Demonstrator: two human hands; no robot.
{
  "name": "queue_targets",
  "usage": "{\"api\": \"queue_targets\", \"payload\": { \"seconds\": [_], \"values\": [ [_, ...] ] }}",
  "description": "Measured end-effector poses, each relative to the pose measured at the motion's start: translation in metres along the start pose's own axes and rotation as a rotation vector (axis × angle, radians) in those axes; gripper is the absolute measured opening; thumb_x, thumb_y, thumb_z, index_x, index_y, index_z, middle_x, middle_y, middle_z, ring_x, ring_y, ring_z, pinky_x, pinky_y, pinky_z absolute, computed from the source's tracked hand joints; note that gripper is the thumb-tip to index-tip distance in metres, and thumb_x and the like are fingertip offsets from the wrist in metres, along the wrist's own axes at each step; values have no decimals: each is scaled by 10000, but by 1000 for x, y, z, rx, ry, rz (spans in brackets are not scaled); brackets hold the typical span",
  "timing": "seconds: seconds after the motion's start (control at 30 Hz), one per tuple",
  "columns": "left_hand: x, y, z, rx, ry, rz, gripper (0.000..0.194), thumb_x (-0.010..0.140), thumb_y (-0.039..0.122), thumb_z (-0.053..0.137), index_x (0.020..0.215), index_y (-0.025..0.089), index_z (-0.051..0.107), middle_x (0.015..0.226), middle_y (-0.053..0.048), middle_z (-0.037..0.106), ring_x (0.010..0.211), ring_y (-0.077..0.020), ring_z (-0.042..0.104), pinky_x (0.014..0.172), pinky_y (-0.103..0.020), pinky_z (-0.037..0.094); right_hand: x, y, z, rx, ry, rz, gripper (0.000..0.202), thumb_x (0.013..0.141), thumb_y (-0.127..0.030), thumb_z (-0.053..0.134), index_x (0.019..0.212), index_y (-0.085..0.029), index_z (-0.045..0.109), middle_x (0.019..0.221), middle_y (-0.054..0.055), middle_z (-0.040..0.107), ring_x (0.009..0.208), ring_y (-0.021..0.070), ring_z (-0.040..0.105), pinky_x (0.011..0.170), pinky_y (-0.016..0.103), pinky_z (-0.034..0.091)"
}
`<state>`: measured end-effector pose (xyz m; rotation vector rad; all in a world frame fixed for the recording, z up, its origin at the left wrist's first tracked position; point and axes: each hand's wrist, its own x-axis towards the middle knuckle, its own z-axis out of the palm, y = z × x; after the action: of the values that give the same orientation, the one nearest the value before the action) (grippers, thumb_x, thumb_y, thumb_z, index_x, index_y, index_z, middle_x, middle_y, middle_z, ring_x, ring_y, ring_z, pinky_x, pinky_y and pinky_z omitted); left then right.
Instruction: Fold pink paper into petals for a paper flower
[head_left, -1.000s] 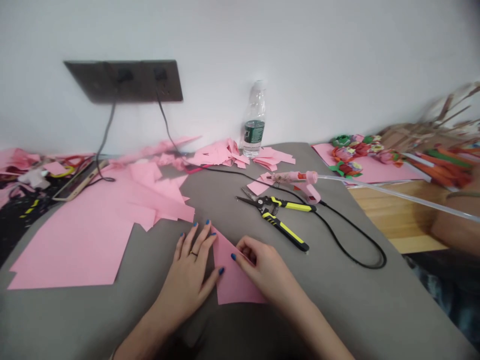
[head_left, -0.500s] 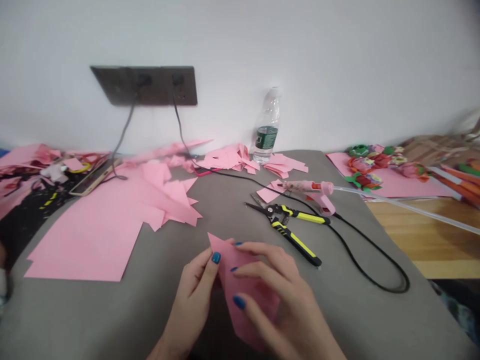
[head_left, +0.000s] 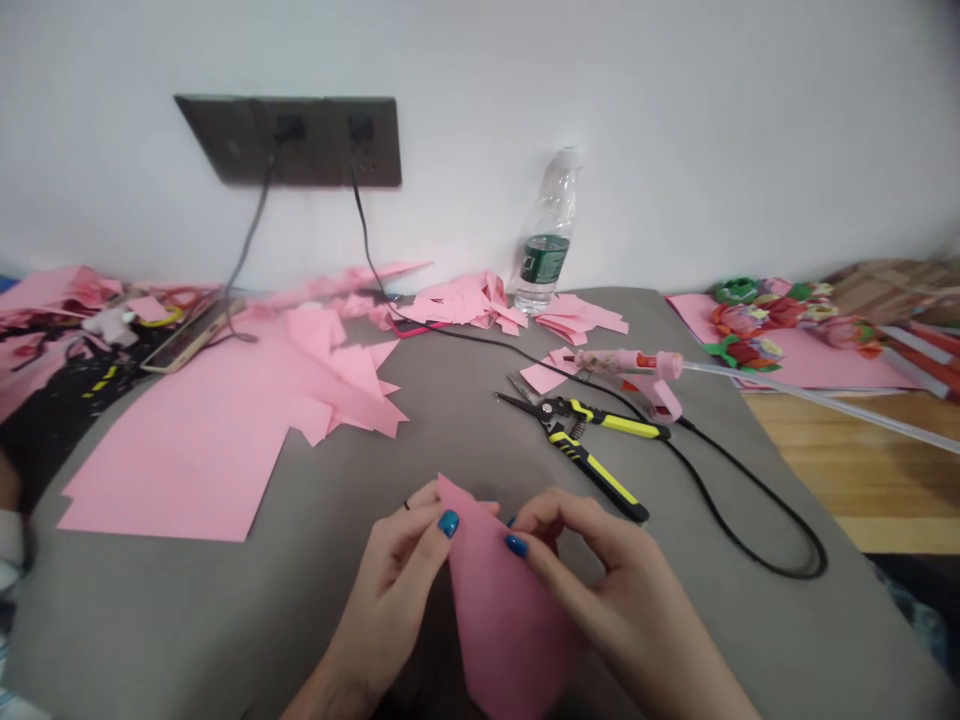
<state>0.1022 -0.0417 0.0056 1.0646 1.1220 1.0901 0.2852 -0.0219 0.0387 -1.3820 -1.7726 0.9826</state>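
One left hand (head_left: 397,580) and one right hand (head_left: 611,585) hold one sheet (head_left: 502,610); one bottle (head_left: 546,255), one glue gun (head_left: 619,362), one phone (head_left: 187,342) and two plugs (head_left: 290,127) show.

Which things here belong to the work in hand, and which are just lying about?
Belonging to the work:
- pink paper, held by the left hand and right hand
- loose pink sheets, probably

Apparently just lying about:
- pliers
- glue gun
- bottle
- phone
- craft flowers

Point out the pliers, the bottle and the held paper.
Pliers (head_left: 575,453), head view: lower handle, near the pivot.
Bottle (head_left: 545,259), head view: green label.
Held paper (head_left: 508,612), head view: middle of the sheet.
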Motion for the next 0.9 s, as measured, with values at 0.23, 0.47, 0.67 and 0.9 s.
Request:
{"api": "queue_targets", "payload": {
  "seconds": [0.23, 0.47, 0.67, 0.9],
  "values": [
    [6, 12, -5, 240, 151, -31, 309, 967, 358, 555, 999, 202, 820, 973, -69, 818, 930, -224, 746, 831, -287, 582, 6, 5, 0, 103, -153, 111, 181, 821, -269, 528, 675, -202, 610, 635, 15, 651, 609, 169, 602, 570, 253, 450],
    [8, 11, -2, 96, 89, -53, 268, 952, 318, 580, 962, 195, 818, 854, -55, 830, 782, -200, 778, 714, -250, 599, 2, 9, 3, 82, -146, 84, 166, 822, -252, 529, 681, -210, 608, 642, 7, 655, 619, 169, 594, 579, 260, 435],
    [4, 16, -5, 63, 14, 50, 286, 983, 264, 541, 997, 274, 827, 916, -1, 836, 874, -177, 783, 801, -225, 585, -2, 7, 0, 75, -86, -30, 148, 833, -191, 554, 708, -220, 629, 651, -21, 656, 614, 144, 596, 587, 231, 455],
    [2, 16, -8, 143, 56, 138, 322, 992, 257, 529, 920, 281, 842, 863, 10, 837, 828, -172, 784, 785, -228, 577, -5, 6, -2, 32, -75, -124, 163, 824, -121, 559, 721, -228, 626, 659, -33, 651, 619, 129, 607, 582, 203, 461]
  ]
}}
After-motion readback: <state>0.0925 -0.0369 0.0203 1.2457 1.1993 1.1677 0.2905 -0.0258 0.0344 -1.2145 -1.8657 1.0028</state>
